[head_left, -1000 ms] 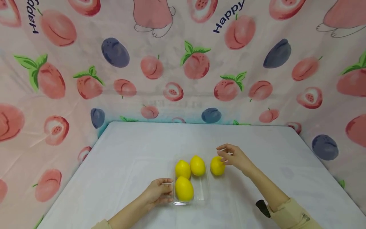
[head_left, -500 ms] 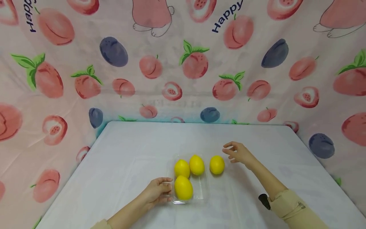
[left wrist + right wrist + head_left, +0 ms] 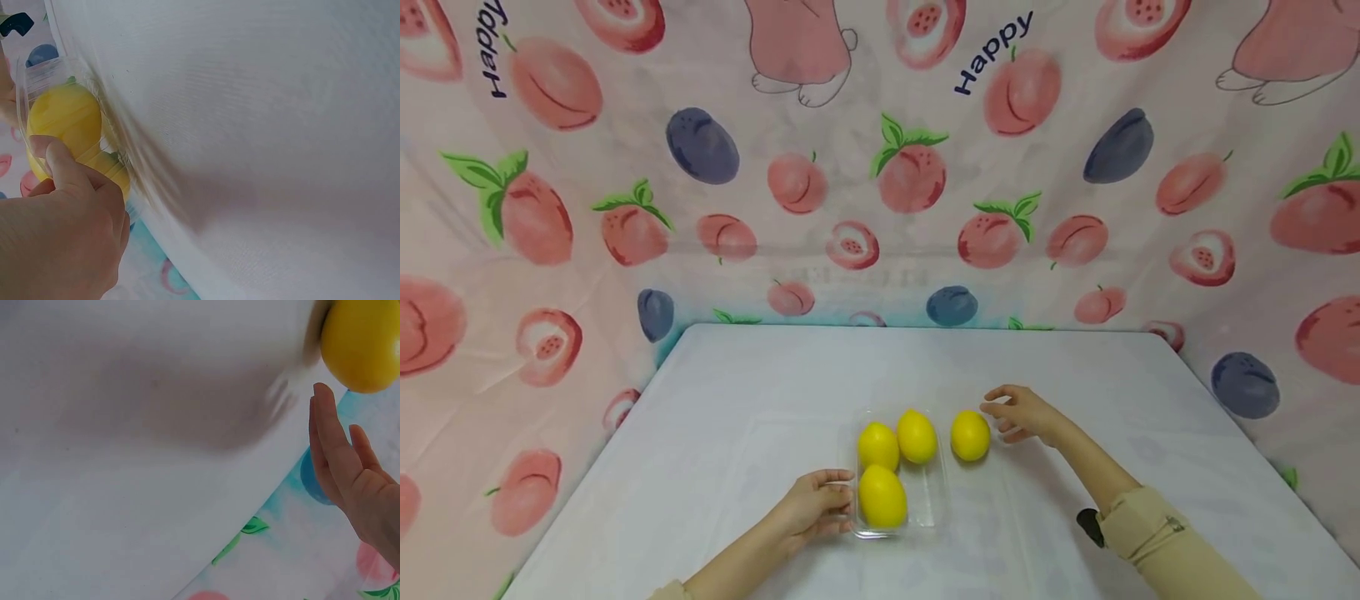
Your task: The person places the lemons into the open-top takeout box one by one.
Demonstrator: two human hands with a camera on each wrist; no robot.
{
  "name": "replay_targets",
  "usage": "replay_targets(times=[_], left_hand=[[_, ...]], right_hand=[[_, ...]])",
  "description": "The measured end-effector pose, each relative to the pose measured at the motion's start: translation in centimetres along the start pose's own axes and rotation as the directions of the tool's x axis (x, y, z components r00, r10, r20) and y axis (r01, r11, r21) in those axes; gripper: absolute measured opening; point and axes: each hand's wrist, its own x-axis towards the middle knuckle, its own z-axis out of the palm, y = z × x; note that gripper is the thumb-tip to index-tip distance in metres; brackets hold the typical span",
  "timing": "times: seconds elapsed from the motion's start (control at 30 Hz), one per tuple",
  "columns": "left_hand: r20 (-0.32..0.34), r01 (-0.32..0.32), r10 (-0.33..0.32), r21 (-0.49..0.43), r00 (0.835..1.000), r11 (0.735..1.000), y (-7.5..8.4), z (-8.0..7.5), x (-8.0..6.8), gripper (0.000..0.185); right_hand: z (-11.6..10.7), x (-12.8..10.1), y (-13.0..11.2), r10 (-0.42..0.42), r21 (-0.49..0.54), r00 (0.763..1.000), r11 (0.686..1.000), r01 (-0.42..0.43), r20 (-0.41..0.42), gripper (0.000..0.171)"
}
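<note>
In the head view a clear plastic box (image 3: 925, 502) holds three yellow lemons, one of them the front lemon (image 3: 883, 497). My left hand (image 3: 812, 507) grips the left side of this box. The left wrist view has the left hand (image 3: 81, 206) with thumb and fingers bent at the box's rim, a lemon (image 3: 65, 119) showing through the plastic. Another lemon (image 3: 971, 436) lies outside, just right of the box. Close to its right side is my right hand (image 3: 1024, 414), fingers loosely extended and holding nothing. In the right wrist view that lemon (image 3: 362, 347) lies beyond the fingertips.
A white-covered table (image 3: 760, 375) lies under everything. Behind it and along both sides hangs a fruit-print cloth (image 3: 850, 150). A small dark object (image 3: 1090, 527) sits beside the right sleeve cuff.
My right hand has drawn back to the right from the loose lemon, rising and then lowering slightly beside it. The left hand, box and lemons keep their places.
</note>
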Motion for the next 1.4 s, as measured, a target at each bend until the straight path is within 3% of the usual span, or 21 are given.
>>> replay_targets(times=[0.4,0.83,1.4], left_hand=[[-0.003,0.001,-0.001,0.003,1.000,1.000,-0.1,0.1,0.0,0.040],[0.015,-0.012,0.012,-0.008,1.000,1.000,-0.2,-0.1,0.0,0.039],[0.011,-0.004,0.004,0.002,1.000,1.000,0.1,0.3,0.1,0.036]], right_hand=[[1.1,-0.2,-0.2,0.028,-0.074,0.999,0.997,-0.026,0.034,0.055],[2.3,0.7,-0.3,0.051,-0.078,0.996,0.996,-0.045,0.075,0.051],[2.0,0.1,0.1,0.056,0.062,0.994,0.996,-0.062,0.091,0.051]])
